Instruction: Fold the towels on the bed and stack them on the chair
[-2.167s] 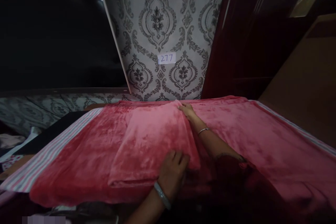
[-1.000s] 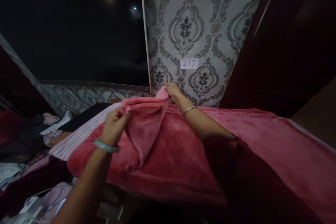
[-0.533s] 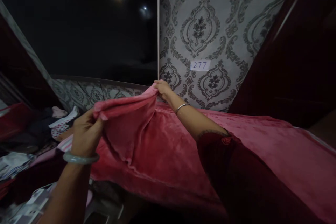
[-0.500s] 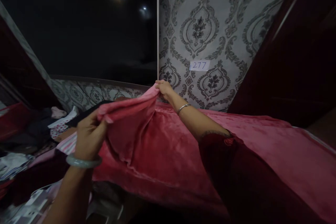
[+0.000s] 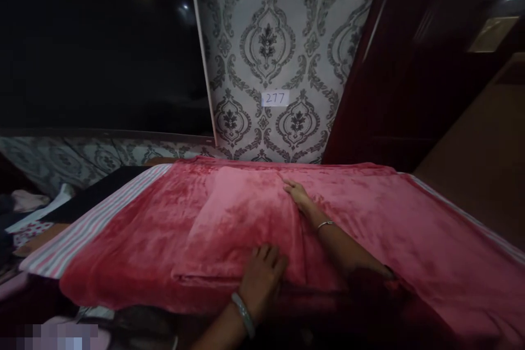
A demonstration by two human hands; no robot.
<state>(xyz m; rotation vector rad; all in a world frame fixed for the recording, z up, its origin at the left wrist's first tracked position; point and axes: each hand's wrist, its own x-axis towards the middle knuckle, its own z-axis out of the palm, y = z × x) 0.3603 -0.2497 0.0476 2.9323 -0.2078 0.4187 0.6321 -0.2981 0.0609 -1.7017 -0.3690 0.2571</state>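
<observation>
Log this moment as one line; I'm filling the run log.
left hand: flat on folded pink cloth, near edge | right hand: flat at its far right edge | cloth lies on red blanket

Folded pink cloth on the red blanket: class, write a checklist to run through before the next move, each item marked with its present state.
1. Folded pink cloth lies flat on the red blanket: ok.
2. Left hand rests on its near edge: ok.
3. Right hand presses flat at its far right corner: ok.
4. Layer edges line up: cannot tell.
5. Red blanket covers the striped sheet fully: not ok.
</observation>
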